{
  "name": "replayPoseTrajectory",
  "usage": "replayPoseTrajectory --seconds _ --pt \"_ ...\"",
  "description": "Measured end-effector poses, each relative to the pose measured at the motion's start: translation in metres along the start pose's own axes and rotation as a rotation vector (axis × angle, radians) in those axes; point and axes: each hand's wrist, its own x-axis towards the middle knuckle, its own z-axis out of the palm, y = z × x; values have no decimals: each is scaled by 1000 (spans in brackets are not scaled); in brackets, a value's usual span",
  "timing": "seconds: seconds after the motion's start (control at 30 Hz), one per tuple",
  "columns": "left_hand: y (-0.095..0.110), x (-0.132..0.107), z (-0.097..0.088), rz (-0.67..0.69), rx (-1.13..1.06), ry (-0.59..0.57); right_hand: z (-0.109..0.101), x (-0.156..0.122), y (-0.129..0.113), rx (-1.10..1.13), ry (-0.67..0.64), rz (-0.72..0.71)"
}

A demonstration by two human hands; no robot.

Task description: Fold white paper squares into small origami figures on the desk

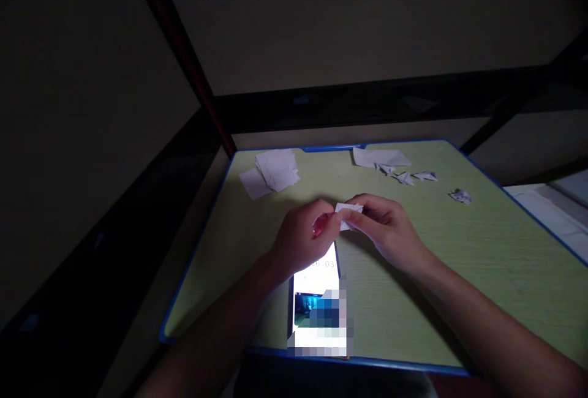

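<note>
A small folded piece of white paper (350, 208) is held up between my two hands, over the middle of the table. My left hand (307, 232) pinches its left edge between thumb and fingers. From the other side my right hand (388, 226) grips it, the thumb lying across its front. Below my left hand a phone (316, 281) with a bright screen lies on the table, partly covered by that hand and partly blurred out.
The green table (459, 275) has a blue rim. A stack of white paper squares (277, 169) lies at the back left. Toward the back right are a flat paper sheet (381, 157), several folded paper pieces (404, 178) and a crumpled-looking one (460, 196). Walls stand behind.
</note>
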Motion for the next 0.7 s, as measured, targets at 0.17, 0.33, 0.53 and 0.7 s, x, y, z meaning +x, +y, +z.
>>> replayPoseTrajectory --seconds 0.17,0.33,0.53,0.7 --pt "0 0 0 17 0 24 0 0 -1 -28 -6 -9" --pt "-1 0 0 36 21 34 1 1 -3 -14 -29 -20" --pt "-2 1 0 56 46 40 1 2 -2 -1 -24 -3" --pt "-2 0 0 75 39 49 0 1 -2 -38 -48 -9"
